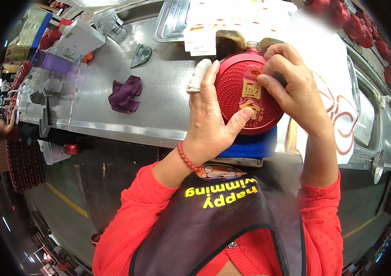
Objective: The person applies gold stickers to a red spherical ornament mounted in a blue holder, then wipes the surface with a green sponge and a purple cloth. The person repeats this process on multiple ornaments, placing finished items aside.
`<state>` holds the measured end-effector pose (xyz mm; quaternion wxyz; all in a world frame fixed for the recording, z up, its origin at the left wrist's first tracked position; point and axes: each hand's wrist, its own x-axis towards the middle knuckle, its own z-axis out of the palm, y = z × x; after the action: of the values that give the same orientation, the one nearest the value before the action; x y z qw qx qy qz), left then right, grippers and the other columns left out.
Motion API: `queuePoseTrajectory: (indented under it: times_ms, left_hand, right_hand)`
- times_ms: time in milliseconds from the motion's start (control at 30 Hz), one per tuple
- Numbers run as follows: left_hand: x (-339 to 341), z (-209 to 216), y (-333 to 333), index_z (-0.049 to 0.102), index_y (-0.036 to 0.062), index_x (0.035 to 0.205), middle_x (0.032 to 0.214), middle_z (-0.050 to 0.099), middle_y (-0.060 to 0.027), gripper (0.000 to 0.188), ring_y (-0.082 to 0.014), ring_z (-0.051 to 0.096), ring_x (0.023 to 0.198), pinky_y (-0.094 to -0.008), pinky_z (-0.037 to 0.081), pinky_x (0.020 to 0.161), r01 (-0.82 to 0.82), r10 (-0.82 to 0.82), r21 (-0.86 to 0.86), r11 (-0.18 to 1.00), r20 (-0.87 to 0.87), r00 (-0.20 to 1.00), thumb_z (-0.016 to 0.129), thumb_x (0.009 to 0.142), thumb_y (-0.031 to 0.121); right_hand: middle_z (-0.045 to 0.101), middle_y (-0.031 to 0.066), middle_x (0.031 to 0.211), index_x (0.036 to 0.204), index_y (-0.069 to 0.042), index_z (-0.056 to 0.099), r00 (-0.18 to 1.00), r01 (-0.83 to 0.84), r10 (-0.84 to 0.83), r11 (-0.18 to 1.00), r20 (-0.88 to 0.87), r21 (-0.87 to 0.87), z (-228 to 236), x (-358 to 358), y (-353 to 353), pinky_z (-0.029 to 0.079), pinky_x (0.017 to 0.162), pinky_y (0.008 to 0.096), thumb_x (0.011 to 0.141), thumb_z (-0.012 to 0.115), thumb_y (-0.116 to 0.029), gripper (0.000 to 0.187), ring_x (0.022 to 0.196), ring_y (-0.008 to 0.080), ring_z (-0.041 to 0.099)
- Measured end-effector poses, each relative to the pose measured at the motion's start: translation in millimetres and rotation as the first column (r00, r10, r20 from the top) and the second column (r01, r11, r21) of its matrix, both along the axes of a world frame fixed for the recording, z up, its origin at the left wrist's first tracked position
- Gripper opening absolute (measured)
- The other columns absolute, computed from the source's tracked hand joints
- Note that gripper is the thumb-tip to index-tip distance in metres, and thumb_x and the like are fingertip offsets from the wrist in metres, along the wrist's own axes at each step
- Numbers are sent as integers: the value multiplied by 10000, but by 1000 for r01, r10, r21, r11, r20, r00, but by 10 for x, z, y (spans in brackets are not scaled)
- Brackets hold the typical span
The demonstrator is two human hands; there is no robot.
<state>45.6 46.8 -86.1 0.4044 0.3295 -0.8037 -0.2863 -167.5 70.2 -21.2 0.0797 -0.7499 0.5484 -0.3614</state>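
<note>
A flat, round red bottle (232, 87) with raised dots, gold raised characters down its front and a short threaded glass neck stands tilted in front of me. My left hand (209, 110) grips its left side, the thumb pressed on the lower gold character. A white cloth finger cover (198, 76) sits on one finger of that hand. My right hand (290, 78) is closed in a pinch at the bottle's upper right face, by a small red oval above the characters. Whatever lies between those fingertips is hidden. Under the bottle is a blue cloth pad (250, 148).
On the metal bench (99, 83) lie a crumpled purple cloth (125, 94) and a grey-green tape-like piece (141, 56). A metal tray (170, 23) and printed sheets (232, 18) are beyond the bottle. Paper with red curved strips (342, 119) lies right. More red bottles (354, 25) stand far right.
</note>
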Motion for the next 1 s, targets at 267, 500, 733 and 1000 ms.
queuePoseTrajectory:
  times_ms: [267,500,733,1000]
  left_hand:
    - [8,10,-17,240,-44,1551,1493,369,-302,917,-449,392,1364,-506,296,1161,11,-11,25,1000,-6,1000,773,894,310]
    - [11,25,-2,226,-71,1547,1512,353,-278,936,-382,392,1391,-471,309,1178,3,-4,32,999,35,999,786,892,294]
    - [12,16,-8,224,-69,1548,1515,347,-277,952,-381,386,1395,-469,305,1180,17,-17,39,999,22,1000,796,882,299]
    - [19,0,-32,262,-67,1542,1470,421,-286,835,-394,453,1345,-458,341,1152,78,-62,112,991,-141,988,703,970,353]
  right_hand:
    - [591,142,1085,903,-10,600,1000,-6,7,1000,13,-13,-8,3,-17,521,824,371,867,736,-28,142,967,307,630]
    - [591,146,1076,896,-9,592,1000,2,-1,1000,21,-22,-1,13,-16,518,823,375,854,741,-22,156,970,310,624]
    - [589,145,1070,884,-10,584,1000,20,-19,999,7,-41,0,31,-10,513,838,379,846,744,-15,164,975,313,619]
    - [567,204,1308,1305,-10,600,968,246,-243,968,64,-40,-93,10,206,460,1027,394,985,672,-232,397,1197,352,589]
